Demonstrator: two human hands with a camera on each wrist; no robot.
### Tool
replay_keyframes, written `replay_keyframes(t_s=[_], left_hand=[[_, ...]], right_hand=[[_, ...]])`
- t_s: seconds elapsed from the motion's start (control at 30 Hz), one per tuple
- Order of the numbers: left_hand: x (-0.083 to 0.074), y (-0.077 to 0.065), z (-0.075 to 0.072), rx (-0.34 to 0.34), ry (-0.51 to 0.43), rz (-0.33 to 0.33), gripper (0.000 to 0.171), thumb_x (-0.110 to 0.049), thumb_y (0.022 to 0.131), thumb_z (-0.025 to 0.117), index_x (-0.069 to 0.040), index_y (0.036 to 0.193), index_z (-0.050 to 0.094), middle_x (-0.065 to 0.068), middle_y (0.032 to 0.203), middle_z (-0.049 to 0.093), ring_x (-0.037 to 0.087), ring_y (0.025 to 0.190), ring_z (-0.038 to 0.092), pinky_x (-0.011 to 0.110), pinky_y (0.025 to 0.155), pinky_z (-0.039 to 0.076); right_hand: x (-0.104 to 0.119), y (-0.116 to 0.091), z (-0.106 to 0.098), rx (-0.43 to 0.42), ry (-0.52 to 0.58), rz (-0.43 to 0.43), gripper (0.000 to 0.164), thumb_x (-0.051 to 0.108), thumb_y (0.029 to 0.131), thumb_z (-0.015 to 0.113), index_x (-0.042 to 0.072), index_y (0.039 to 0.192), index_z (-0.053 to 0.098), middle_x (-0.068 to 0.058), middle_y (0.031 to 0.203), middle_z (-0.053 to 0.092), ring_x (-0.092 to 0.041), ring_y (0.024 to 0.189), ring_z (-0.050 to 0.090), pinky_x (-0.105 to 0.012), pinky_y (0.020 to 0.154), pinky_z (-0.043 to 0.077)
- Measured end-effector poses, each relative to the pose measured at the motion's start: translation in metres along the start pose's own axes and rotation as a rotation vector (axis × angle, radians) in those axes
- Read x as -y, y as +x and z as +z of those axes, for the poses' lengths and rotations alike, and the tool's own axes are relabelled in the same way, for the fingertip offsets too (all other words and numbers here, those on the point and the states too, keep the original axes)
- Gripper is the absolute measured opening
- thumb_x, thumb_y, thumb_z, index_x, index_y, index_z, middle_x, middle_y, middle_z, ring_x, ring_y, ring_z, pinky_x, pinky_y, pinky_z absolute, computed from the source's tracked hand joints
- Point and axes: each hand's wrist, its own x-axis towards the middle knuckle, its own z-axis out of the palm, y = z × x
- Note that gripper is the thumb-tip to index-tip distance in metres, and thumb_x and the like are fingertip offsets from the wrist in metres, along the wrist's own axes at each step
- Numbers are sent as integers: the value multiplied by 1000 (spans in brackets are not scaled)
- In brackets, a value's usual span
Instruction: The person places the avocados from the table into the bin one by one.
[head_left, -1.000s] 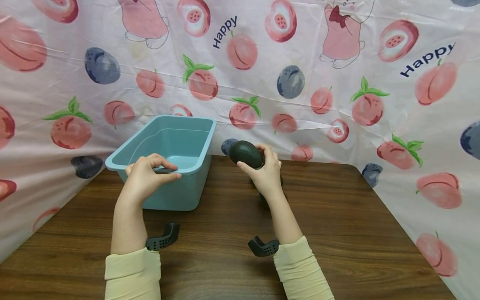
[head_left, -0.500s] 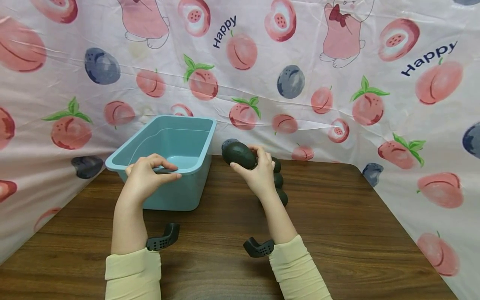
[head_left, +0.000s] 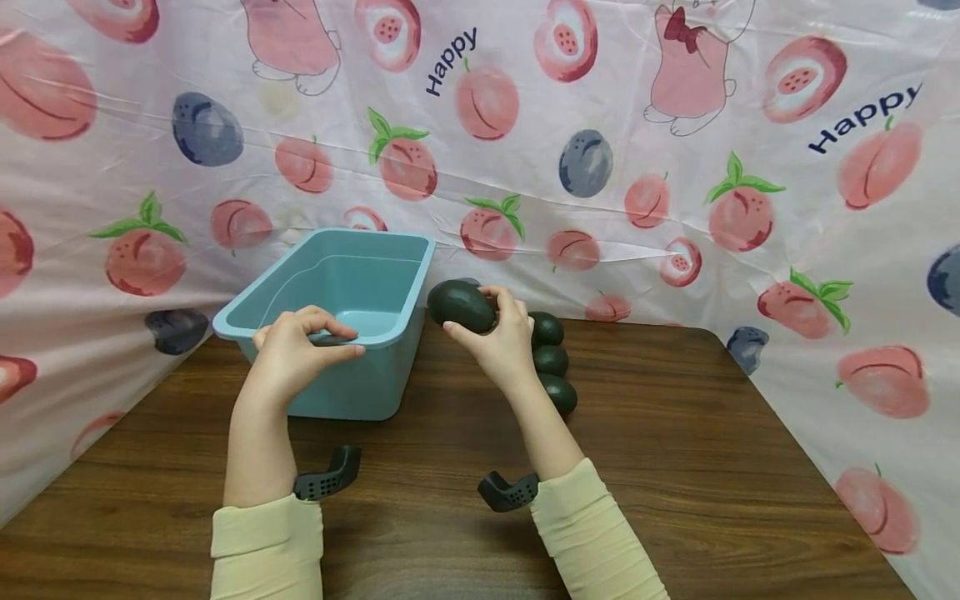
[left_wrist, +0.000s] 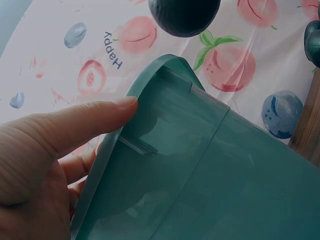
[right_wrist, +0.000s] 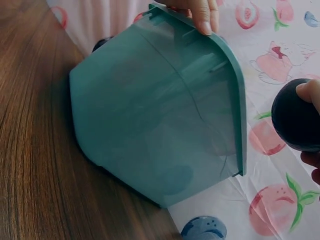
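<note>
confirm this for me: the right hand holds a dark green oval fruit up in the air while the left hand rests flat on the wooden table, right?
Not quite: the left hand isn't flat on the wooden table; it grips the rim of the blue bin, as the left wrist view shows. The right hand does hold a dark green oval fruit in the air.

4 avocados (head_left: 461,306), 1 bin (head_left: 352,385), 2 wrist devices (head_left: 512,493) and 1 table (head_left: 675,467) are visible.

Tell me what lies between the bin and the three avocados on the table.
In the head view: bare wooden tabletop where visible; the right hand, holding another avocado, hides part.
</note>
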Motion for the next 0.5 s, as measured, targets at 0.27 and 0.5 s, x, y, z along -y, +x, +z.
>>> replay_keyframes(t_s=[0.27,0.5], left_hand=[[-1,-1,-1,2,0,-8,22,-18,77,82,-3,91,74,9,94,63,32,97,51,55,93,6],[0,0,-1,1,8,-3,26,-21,76,83,-3,92,75,10,97,64,35,101,51,58,93,7]], right_hand=[[8,6,9,19,-15,-19,62,35,71,84,12,121,55,-5,109,57,-23,107,44,-44,91,30],[15,10,13,34,-45,-28,61,38,71,83,13,120,55,-4,110,57,-23,109,44,-44,91,30]])
